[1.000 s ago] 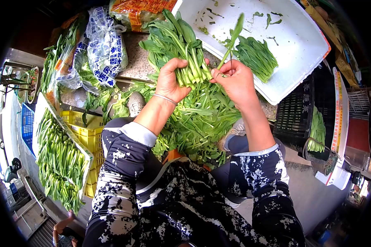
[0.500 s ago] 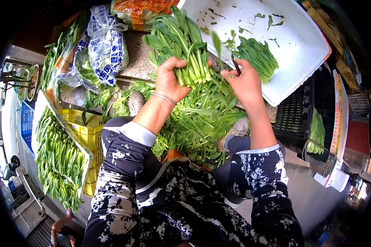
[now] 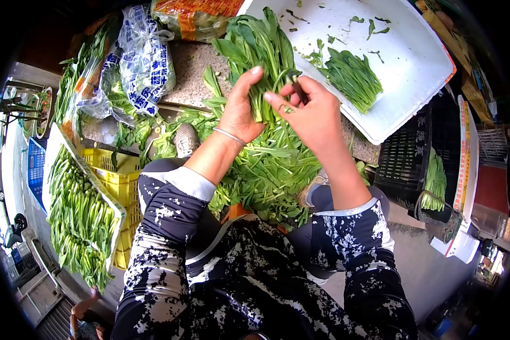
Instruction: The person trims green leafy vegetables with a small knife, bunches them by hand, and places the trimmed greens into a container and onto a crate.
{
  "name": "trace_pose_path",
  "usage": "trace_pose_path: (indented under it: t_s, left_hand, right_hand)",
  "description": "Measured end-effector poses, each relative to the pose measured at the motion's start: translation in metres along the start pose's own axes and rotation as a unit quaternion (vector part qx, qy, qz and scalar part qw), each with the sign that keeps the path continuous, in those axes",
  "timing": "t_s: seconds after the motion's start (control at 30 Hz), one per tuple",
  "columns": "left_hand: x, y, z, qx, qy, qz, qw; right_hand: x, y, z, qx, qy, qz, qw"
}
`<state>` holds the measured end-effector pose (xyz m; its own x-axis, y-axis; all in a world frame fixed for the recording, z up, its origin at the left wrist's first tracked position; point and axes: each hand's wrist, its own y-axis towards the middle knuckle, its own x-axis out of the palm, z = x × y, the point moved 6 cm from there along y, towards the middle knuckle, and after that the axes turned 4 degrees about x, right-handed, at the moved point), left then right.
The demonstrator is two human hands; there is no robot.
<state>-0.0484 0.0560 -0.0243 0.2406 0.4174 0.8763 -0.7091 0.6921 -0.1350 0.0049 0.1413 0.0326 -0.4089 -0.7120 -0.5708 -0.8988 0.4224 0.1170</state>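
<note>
A bunch of leafy green stalks (image 3: 258, 48) rests in my left hand (image 3: 241, 110), whose thumb is raised beside the stems. My right hand (image 3: 309, 110) is at the right side of the bunch, its fingers curled round a small dark-handled tool (image 3: 298, 89); its thumb and forefinger reach toward the stems. The tool's tip is hard to make out. Below both hands lies a heap of loose greens (image 3: 272, 175). A neat bundle of greens (image 3: 354, 79) lies in the white foam box (image 3: 402, 51) at the upper right, among leaf scraps.
Plastic bags of vegetables (image 3: 147, 62) stand at the upper left. A white tray of stalked greens (image 3: 82, 215) leans by yellow crates (image 3: 127, 198) on the left. A black crate (image 3: 405, 158) is at right. Another person's arm (image 3: 84, 306) shows at lower left.
The single leafy stem is no longer between my right fingers. My right hand has moved left to the bunch, with the tool. My left thumb has lifted and the bunch has shifted right.
</note>
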Motion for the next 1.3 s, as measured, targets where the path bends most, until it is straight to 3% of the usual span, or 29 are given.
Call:
trace_pose_path:
  t_s: [0.07,0.13,0.17,0.27,0.43,0.5,0.53,0.57,0.67,1.07,1.2,1.3]
  left_hand:
    - [0.0,0.0,0.0,0.015,0.047,0.011,0.999]
    - [-0.001,0.0,-0.002,0.012,0.04,0.015,0.999]
    - [-0.001,-0.001,-0.004,-0.001,0.019,-0.028,0.999]
    - [-0.002,0.0,-0.005,0.021,0.03,-0.018,0.999]
    - [-0.036,-0.002,-0.01,-0.049,0.079,0.098,0.991]
    - [-0.028,-0.001,-0.011,-0.054,0.039,0.057,0.996]
    - [-0.022,0.0,-0.012,-0.058,-0.001,0.016,0.998]
    - [-0.022,0.0,-0.012,-0.058,-0.001,0.016,0.998]
    - [-0.026,0.001,-0.014,-0.063,-0.003,0.028,0.998]
    - [-0.031,-0.002,-0.008,-0.034,0.082,0.062,0.994]
    - [-0.029,-0.001,-0.009,-0.044,0.072,0.039,0.996]
    - [-0.025,-0.002,-0.01,-0.04,0.032,0.067,0.996]
  right_hand:
    - [0.004,-0.001,0.001,-0.026,-0.031,0.004,0.999]
    - [0.01,0.001,0.013,0.019,-0.024,-0.01,0.999]
    - [0.009,0.002,0.019,0.049,-0.008,-0.016,0.999]
    - [0.009,0.004,0.023,0.065,0.043,-0.018,0.997]
    - [0.01,0.007,0.038,0.078,0.106,-0.039,0.991]
    - [0.007,0.008,0.037,0.088,0.138,-0.052,0.985]
    - [0.005,0.007,0.036,0.143,0.176,-0.077,0.971]
    - [0.006,0.005,0.037,0.198,0.212,-0.102,0.952]
    - [0.004,0.005,0.04,0.209,0.243,-0.087,0.943]
    - [0.006,0.003,0.027,0.08,0.148,-0.077,0.983]
    - [0.004,0.003,0.028,0.083,0.15,-0.072,0.983]
    - [0.008,0.002,0.031,0.134,0.241,-0.09,0.957]
